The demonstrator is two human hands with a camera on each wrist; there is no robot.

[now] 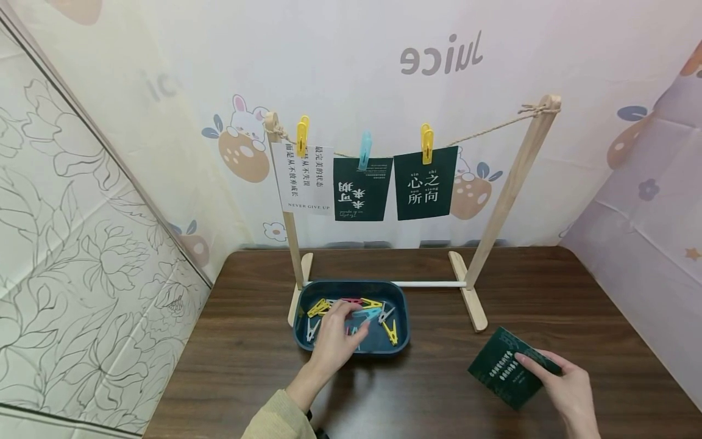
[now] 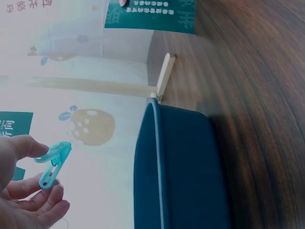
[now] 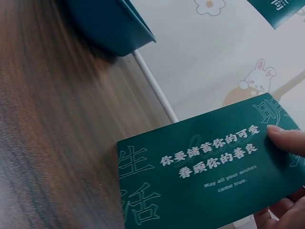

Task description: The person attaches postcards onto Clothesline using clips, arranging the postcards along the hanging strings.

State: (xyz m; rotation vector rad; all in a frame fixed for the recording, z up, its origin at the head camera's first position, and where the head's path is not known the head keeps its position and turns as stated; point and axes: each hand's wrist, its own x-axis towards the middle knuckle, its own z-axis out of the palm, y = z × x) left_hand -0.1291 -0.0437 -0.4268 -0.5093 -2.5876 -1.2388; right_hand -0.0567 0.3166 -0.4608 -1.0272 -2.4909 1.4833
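My left hand (image 1: 337, 335) pinches a light blue clothespin (image 2: 56, 162) between thumb and fingers, above the dark blue tray (image 2: 190, 167). Loose clothespins in yellow, white and red lie in that tray. At the right, my right hand (image 1: 567, 390) grips a dark green card (image 3: 205, 167) by one end, thumb on its printed face. Behind, three cards hang from a string: a white card (image 1: 304, 183) under a yellow clothespin (image 1: 302, 135), a green card (image 1: 362, 195) under a light blue clothespin (image 1: 365, 150), and another green card (image 1: 425, 189) under a yellow clothespin (image 1: 427, 143).
The string (image 1: 488, 130) runs between two wooden posts, the right post (image 1: 507, 195) leaning outward. A white rod (image 1: 430, 284) joins their feet behind the tray. Everything stands on a brown wooden table (image 1: 236, 366), with printed curtains around it.
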